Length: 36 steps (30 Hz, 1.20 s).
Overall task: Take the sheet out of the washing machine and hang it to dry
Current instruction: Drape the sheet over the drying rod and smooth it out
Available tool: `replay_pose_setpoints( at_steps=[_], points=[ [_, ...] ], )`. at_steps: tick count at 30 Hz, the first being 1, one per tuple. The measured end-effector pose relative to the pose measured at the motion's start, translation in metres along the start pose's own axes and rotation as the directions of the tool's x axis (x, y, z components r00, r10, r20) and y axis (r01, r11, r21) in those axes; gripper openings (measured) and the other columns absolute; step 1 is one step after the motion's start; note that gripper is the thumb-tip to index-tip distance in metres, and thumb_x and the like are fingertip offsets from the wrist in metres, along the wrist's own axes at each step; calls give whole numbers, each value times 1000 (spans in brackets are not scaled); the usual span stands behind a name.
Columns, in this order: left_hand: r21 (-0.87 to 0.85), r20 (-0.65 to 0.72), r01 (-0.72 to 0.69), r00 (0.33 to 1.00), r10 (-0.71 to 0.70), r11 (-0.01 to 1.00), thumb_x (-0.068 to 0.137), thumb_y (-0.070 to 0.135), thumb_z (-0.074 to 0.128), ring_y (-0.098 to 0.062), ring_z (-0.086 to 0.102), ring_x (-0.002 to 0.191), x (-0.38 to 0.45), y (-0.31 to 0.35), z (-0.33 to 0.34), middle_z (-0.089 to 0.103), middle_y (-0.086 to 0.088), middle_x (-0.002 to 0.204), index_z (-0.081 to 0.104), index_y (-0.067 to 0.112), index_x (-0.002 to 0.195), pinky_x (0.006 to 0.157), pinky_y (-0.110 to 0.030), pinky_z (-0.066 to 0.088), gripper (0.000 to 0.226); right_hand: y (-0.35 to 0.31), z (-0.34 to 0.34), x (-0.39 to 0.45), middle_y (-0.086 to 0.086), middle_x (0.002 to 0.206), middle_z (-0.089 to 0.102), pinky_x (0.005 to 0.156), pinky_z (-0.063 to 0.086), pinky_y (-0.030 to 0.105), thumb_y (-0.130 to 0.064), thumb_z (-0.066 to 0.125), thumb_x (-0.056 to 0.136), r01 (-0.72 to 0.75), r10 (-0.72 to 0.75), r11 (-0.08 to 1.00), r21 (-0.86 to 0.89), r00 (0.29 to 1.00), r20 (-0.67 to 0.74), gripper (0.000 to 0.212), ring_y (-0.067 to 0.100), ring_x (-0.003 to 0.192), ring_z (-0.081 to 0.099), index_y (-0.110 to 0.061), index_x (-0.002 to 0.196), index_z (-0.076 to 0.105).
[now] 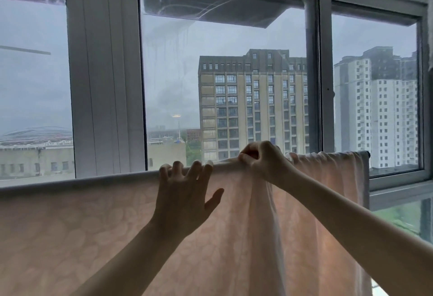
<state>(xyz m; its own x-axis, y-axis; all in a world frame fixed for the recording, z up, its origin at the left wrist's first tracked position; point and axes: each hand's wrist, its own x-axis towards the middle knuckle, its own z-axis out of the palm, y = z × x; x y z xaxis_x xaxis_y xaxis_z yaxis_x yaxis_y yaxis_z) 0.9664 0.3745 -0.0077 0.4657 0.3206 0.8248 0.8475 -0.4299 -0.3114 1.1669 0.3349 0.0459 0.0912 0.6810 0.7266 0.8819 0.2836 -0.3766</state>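
Observation:
A pale pink sheet [77,230] with a faint round pattern hangs over a horizontal drying rod [367,153] that runs across the view in front of the window. The rod is covered by the cloth except for its right end. My left hand [185,192] lies flat against the sheet with fingers spread, fingertips hooked over the top edge. My right hand [260,160] is just to the right of it, fingers pinched on a bunched fold of the sheet on top of the rod. Creases fall from that fold. The washing machine is out of view.
Large windows with grey frames [105,73] stand right behind the rod. Tall buildings [253,103] show outside under a grey sky. A window sill [403,190] sits at the lower right, past the sheet's right edge.

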Motion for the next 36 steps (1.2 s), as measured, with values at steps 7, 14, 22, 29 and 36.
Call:
replay_pose_setpoints(
  at_steps=[7, 14, 22, 29, 36],
  points=[
    [18, 31, 26, 999, -27, 999, 88, 61, 30, -32, 60, 89, 14, 37, -3, 65, -7, 102, 56, 17, 117, 81, -46, 44, 59, 9, -17, -1, -1, 94, 69, 72, 49, 10, -20, 63, 90, 117, -118, 993, 16, 987, 109, 18, 9, 86, 64, -11, 103, 69],
    [105, -29, 94, 995, -92, 990, 88, 66, 38, -35, 57, 90, 16, 52, 11, 61, -9, 101, 58, 19, 116, 87, -52, 41, 58, 41, -28, -10, -4, 124, 62, 93, 41, 13, -22, 60, 92, 326, -316, 945, -11, 922, 223, 36, 10, 111, 59, -21, 128, 57],
    [189, -27, 185, 983, -183, 964, 90, 58, 38, -32, 56, 85, 16, 52, 8, 61, -8, 95, 58, 18, 114, 83, -46, 40, 50, 50, -32, -1, -3, 116, 64, 91, 44, 10, -10, 56, 94, 196, -277, 924, 330, 936, 219, 30, 6, 104, 59, -12, 123, 62],
    [208, 35, 183, 980, -194, 961, 89, 57, 39, -33, 57, 87, 15, 49, 1, 62, -7, 102, 60, 19, 115, 84, -46, 40, 50, 57, -37, 12, 6, 110, 70, 92, 53, 29, -19, 66, 88, 178, -261, 939, 294, 926, 272, 27, 11, 98, 66, -8, 112, 68],
    [198, 36, 216, 973, -228, 956, 88, 58, 39, -34, 58, 87, 16, 55, 1, 62, -8, 99, 59, 19, 109, 86, -49, 42, 49, 39, -36, 14, -2, 83, 73, 73, 54, 21, -21, 80, 74, -193, 45, 838, 510, 957, 288, 14, 10, 82, 66, -16, 86, 76]
  ],
)
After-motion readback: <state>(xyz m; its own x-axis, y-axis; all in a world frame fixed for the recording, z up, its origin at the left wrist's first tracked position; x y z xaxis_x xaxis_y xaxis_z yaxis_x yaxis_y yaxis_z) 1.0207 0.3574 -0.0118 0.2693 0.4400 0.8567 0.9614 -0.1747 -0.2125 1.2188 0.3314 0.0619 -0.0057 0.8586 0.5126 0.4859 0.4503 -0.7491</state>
